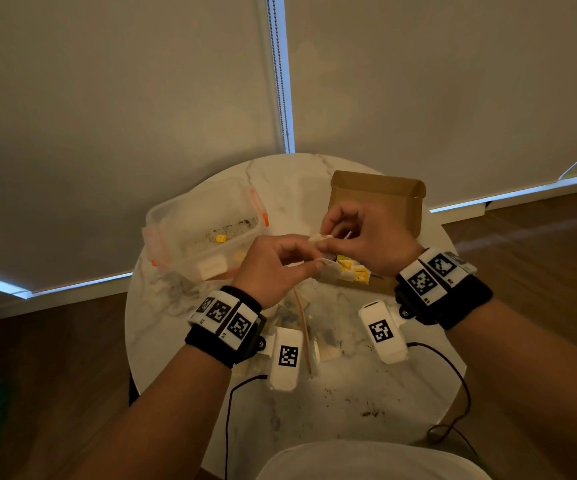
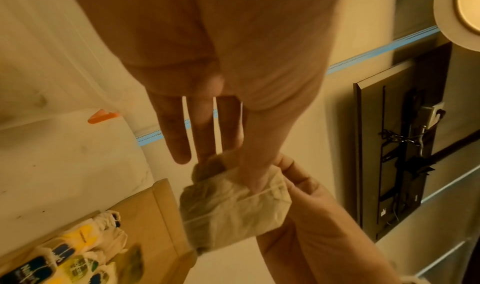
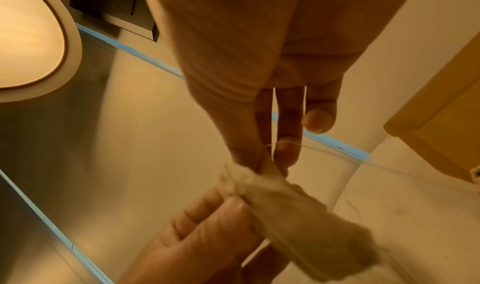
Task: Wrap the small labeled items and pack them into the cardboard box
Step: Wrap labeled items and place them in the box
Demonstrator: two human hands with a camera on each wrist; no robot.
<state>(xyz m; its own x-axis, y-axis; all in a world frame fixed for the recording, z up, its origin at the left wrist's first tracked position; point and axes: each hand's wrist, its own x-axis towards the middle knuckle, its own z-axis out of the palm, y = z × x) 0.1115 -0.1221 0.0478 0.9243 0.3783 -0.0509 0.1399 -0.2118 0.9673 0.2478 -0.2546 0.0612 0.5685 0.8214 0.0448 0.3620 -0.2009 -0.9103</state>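
Note:
A small beige tea bag [image 1: 320, 241] [image 2: 233, 206] [image 3: 285, 206] is held in the air over the table, between both hands. My left hand [image 1: 309, 252] [image 2: 249, 175] pinches one end with thumb and forefinger, its other fingers straight. My right hand [image 1: 332, 232] [image 3: 259, 163] pinches the other end, and a thin string [image 3: 311, 145] trails from its fingers. Behind and under the hands sits the open cardboard box [image 1: 377, 195] [image 2: 155, 206] [image 3: 441, 114]. Inside it lie several tea bags with yellow and blue labels [image 1: 352, 270] [image 2: 78, 247].
A clear plastic container with orange clips [image 1: 204, 220] stands at the left of the round marble table [image 1: 349, 393]. Loose wrappers and bags [image 1: 325, 341] lie below my left wrist. Dark crumbs dot the near tabletop. Two cables [image 1: 460, 382] run off the near edge.

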